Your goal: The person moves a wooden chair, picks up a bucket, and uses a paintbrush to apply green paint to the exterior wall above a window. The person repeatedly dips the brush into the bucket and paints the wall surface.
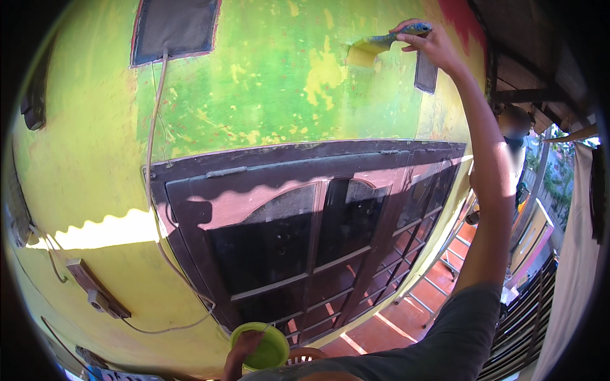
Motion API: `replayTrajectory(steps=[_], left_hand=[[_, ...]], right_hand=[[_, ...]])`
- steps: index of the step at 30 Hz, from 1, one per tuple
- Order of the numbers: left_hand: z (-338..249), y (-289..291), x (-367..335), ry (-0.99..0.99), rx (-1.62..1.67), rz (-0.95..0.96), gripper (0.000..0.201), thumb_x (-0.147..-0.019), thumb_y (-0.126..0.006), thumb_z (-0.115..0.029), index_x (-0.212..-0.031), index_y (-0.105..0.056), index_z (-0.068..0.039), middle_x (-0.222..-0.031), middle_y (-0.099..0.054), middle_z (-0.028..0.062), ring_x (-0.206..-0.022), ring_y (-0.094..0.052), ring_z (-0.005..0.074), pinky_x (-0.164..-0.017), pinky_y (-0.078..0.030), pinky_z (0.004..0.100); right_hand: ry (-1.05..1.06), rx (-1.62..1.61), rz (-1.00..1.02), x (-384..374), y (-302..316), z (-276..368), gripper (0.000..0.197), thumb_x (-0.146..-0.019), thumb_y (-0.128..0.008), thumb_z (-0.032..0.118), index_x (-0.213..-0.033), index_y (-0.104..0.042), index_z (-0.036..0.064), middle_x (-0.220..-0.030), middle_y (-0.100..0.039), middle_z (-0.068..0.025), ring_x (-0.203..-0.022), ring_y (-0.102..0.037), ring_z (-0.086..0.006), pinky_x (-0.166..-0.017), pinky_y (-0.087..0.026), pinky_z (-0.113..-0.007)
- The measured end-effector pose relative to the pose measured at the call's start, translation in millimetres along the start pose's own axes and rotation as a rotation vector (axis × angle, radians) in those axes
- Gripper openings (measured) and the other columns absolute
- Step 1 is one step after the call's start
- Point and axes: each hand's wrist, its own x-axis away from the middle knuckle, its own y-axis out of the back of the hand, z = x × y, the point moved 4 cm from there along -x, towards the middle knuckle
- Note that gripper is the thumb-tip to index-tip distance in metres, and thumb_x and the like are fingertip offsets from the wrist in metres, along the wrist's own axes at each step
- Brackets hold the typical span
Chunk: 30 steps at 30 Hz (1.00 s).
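Note:
My right hand [434, 46] is raised high on the right, fingers closed round the handle of a wide paintbrush [381, 42]. Its bristles press flat against the wall [254, 82], where green paint is patchy with pale yellow showing through. Low in front of me, my left hand [248, 344] grips the near left side of a yellow-green bucket [286, 343]. Greenish paint shows inside it. How the left fingers close on the rim is partly hidden.
Below the painted band stands a brown window frame [286, 164] with dark glass. A cable [152, 127] runs down the wall on its left. At right are a metal ladder [416, 301], a red tiled floor [362, 330] and another person [516, 136]. A chair back [306, 354] shows near the bucket.

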Motion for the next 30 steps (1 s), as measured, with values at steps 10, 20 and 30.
replayTrajectory(steps=[10,20,30], left_hand=[[-17.3,10.2,12.0,0.115,0.16,-0.002,0.035,-0.098,-0.069,-0.038,-0.087,-0.071,-0.006,-0.069,-0.06,-0.0009,-0.057,-0.053,0.0094,-0.051,-0.042,0.0294],[-17.0,6.5,15.0,0.117,0.168,0.078,0.032,-0.097,-0.069,-0.038,-0.094,-0.074,-0.006,-0.071,-0.06,-0.002,-0.058,-0.054,0.0089,-0.05,-0.042,0.0285],[-20.9,-2.5,6.4,0.068,0.088,-0.003,0.033,-0.099,-0.067,-0.038,-0.088,-0.069,-0.006,-0.07,-0.061,0.0015,-0.06,-0.057,0.0126,-0.054,-0.045,0.034]], right_hand=[[0.255,0.003,-0.409,-102.2,20.0,17.1,0.008,-0.093,-0.074,0.005,-0.1,-0.074,0.001,-0.094,-0.075,-0.005,-0.083,-0.069,-0.0132,-0.072,-0.06,-0.032],[-0.064,-0.031,0.076,145.0,-80.8,38.6,0.014,-0.096,-0.071,0.005,-0.109,-0.076,0.0026,-0.112,-0.075,-0.0108,-0.095,-0.07,-0.0161,-0.078,-0.061,-0.03],[0.08,0.059,-0.182,96.1,-66.6,16.0,0.017,-0.094,-0.075,0.018,-0.109,-0.078,0.0105,-0.093,-0.077,-0.008,-0.081,-0.075,-0.0174,-0.073,-0.056,-0.031]])
